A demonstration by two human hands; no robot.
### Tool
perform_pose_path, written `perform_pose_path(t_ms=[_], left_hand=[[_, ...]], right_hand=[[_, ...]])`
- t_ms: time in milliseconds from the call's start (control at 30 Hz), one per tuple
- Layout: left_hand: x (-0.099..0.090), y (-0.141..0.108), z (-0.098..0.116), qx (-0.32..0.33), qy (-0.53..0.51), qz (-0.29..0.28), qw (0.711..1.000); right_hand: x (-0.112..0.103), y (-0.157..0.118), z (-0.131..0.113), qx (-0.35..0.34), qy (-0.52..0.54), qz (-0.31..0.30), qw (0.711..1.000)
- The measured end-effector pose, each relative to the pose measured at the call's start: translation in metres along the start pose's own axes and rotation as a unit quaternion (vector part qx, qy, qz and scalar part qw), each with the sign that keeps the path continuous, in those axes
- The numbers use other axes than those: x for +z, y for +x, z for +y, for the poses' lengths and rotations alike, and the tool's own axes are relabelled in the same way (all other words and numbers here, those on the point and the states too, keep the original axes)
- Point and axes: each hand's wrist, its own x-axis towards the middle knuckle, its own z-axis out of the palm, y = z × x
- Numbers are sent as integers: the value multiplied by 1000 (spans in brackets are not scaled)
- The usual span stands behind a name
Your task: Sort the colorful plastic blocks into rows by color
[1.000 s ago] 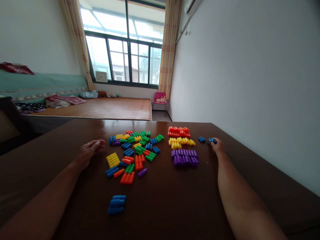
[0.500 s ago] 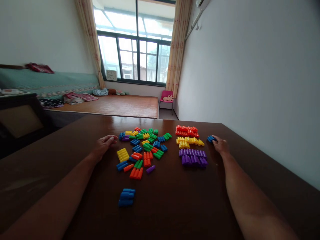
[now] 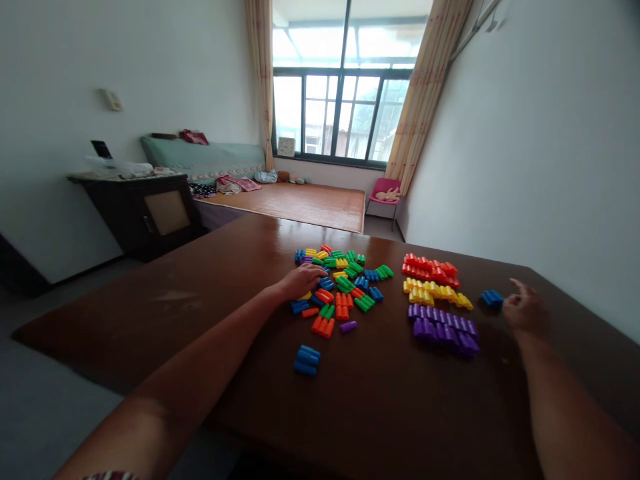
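Observation:
My left hand [image 3: 301,283] reaches over the left side of a mixed pile of plastic building blocks, its fingers stretched out above a blue block [image 3: 326,284]. Whether the fingertips touch a block I cannot tell. Just right of a small blue block group [image 3: 492,299], my right hand [image 3: 525,308] is open, index finger extended, holding nothing. Left of that group lie rows of red blocks [image 3: 431,270], yellow blocks [image 3: 437,293] and purple blocks [image 3: 444,329]. The pile also has green blocks [image 3: 345,284] and red-orange blocks [image 3: 343,307].
Nearer to me on the brown table [image 3: 380,400] lies another blue block group [image 3: 307,360]. A single purple block [image 3: 349,327] rests at the pile's front edge. Beyond the table are a bed [image 3: 320,203], a pink chair [image 3: 385,190] and a dark cabinet [image 3: 135,213].
My left hand has moved right and onto the pile. My right hand has let go of the blue block group and drawn slightly away. The view has turned left.

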Motion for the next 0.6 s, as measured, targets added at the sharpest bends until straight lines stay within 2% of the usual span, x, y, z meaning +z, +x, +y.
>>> perform_pose_path(t_ms=[67, 100, 233, 267, 400, 467, 533, 600], left_hand=[[2, -1, -2, -2, 24, -30, 999], [2, -1, -4, -9, 33, -27, 999], [1, 2, -15, -74, 41, 68, 994], [2, 3, -17, -88, 42, 73, 993], [10, 6, -15, -120, 69, 16, 990], [12, 7, -11, -127, 76, 7, 989], [9, 9, -10, -135, 73, 27, 988], [2, 10, -15, -162, 68, 73, 982]], right_hand=[[-1, 0, -5, -23, 12, 8, 1000], [-1, 1, -8, -31, 16, 10, 999], [-3, 0, -13, -46, 25, 15, 999], [-3, 0, -14, -48, 26, 13, 998], [-5, -1, -18, -41, 27, 5, 999], [-7, -2, -19, -41, 32, 2, 999], [-8, -2, -19, -42, 40, 2, 998], [-8, -2, -17, -34, 47, 4, 998]])
